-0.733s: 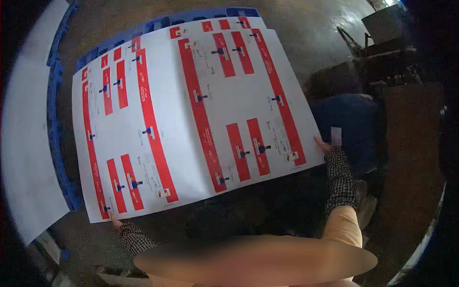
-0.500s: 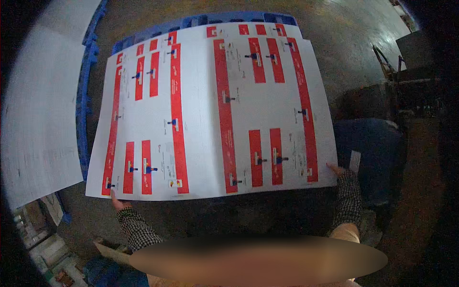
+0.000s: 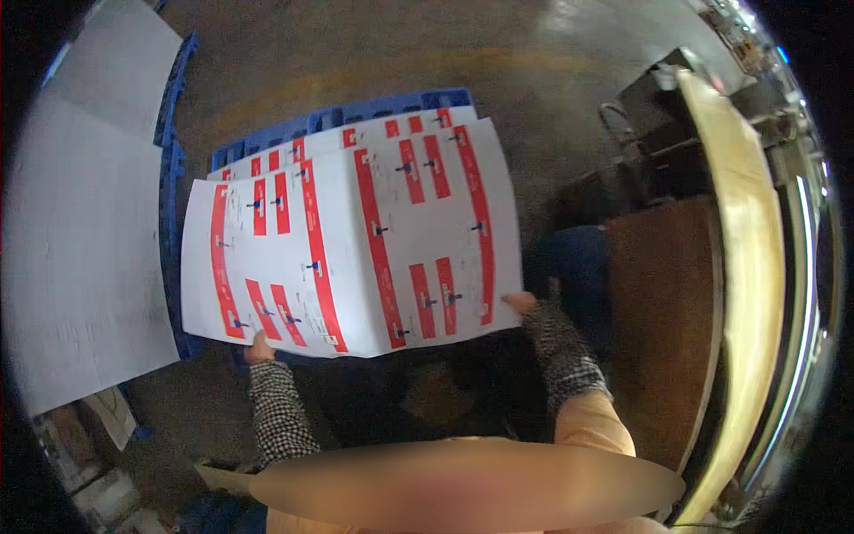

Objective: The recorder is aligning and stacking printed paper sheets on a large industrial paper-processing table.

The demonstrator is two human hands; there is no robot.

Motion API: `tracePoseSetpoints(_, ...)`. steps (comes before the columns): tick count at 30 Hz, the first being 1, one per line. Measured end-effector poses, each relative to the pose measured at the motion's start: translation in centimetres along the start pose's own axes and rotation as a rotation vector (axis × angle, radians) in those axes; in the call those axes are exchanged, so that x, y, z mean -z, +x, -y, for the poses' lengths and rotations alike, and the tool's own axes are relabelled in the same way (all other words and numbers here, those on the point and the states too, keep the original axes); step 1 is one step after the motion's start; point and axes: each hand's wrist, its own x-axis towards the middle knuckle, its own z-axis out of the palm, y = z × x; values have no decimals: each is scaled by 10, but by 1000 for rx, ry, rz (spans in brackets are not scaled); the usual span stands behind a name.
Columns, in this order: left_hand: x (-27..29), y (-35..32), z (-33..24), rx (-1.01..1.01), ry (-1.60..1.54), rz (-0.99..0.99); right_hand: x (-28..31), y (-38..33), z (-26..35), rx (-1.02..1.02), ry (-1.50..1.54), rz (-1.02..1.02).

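The left hand pinches the near edge of a red-and-white sheet and the right hand grips its near right corner; the sheet spreads, bowed, over a similar sheet on a blue pallet

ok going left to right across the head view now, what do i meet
White surface → printed sheet → right hand → brown panel → yellowish strip. The left hand overlaps the sheet's span, so it is left out.
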Motion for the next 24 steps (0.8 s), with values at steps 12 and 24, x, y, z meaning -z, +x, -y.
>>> tracePoseSetpoints(12, 211, -93, -242, -122, -498, -64, 158, -387, 386, 597, -1197, 318)
tracePoseSetpoints(24, 258, -224, -329, 27, 22, -126, 187, -341, 258, 1135, -907, 438)
